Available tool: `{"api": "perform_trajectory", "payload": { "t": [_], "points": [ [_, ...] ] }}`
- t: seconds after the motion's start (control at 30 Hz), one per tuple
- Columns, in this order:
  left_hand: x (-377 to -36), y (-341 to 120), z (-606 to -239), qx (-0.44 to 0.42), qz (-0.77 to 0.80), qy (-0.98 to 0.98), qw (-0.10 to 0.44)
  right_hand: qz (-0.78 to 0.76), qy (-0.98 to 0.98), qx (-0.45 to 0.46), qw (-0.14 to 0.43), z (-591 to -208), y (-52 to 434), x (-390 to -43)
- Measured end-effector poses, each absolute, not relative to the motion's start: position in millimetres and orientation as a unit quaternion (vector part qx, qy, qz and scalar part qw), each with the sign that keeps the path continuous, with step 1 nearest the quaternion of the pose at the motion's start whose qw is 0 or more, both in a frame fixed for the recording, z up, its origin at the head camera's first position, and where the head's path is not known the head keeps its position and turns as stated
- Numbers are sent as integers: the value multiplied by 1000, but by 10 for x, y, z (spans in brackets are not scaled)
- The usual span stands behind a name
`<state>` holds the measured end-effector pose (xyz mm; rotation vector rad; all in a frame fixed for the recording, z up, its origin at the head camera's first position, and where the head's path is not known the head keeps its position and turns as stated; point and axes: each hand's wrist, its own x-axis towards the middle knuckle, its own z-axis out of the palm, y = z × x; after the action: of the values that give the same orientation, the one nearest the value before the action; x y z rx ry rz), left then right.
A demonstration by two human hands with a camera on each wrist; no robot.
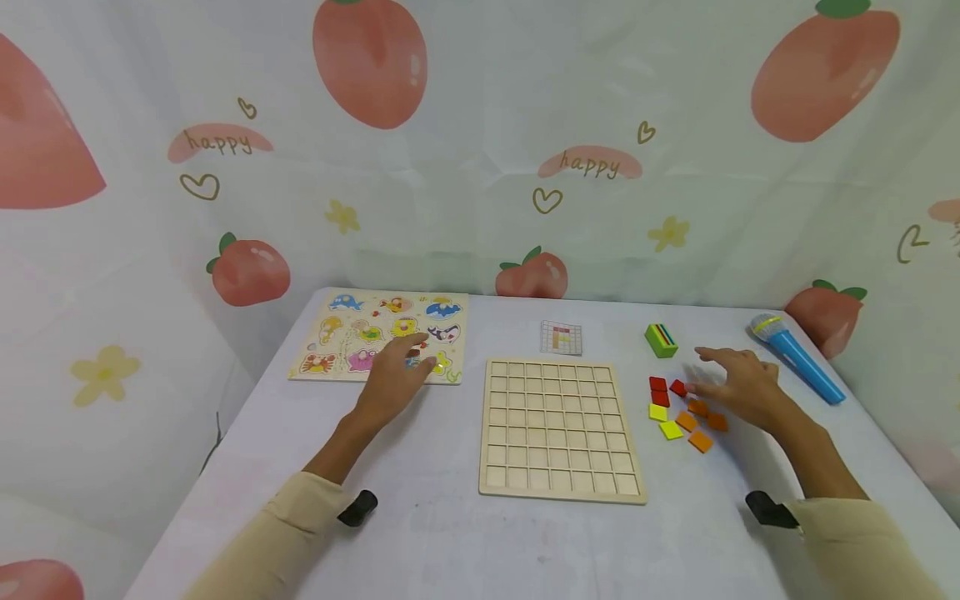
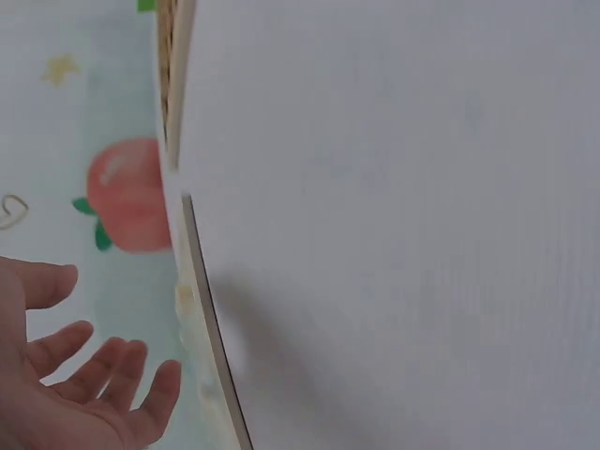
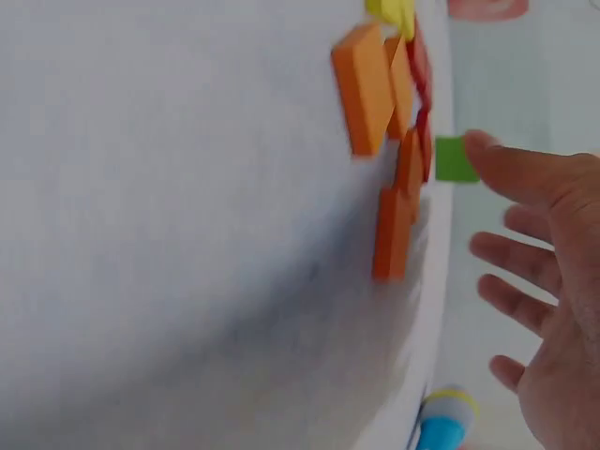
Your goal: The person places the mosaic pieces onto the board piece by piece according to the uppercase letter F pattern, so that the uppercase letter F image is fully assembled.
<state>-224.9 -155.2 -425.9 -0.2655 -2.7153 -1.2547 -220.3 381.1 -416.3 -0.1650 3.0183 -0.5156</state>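
In the head view, my left hand hovers over the right part of an animal puzzle board, fingers loosely bent around nothing. My right hand is held above the small square tiles, thumb and fingers spread apart, its thumb tip close to a red tile. Orange tiles, yellow tiles and more red tiles lie scattered beneath and beside it. The right wrist view shows the thumb overlapping a green block. Between the hands lies a wooden grid board with bare square cells.
Behind the grid board lies a small card printed with a coloured grid pattern. A blue toy microphone rests at the right edge of the white table. A fruit-print curtain hangs along the table's back.
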Motion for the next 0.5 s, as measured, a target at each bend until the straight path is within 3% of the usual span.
{"api": "perform_trajectory", "payload": {
  "t": [0.5],
  "points": [
    [-1865,-1088,-4382,-34,-537,-843,-20,-228,970,-55,69,-4188,3757,-2126]
  ]
}}
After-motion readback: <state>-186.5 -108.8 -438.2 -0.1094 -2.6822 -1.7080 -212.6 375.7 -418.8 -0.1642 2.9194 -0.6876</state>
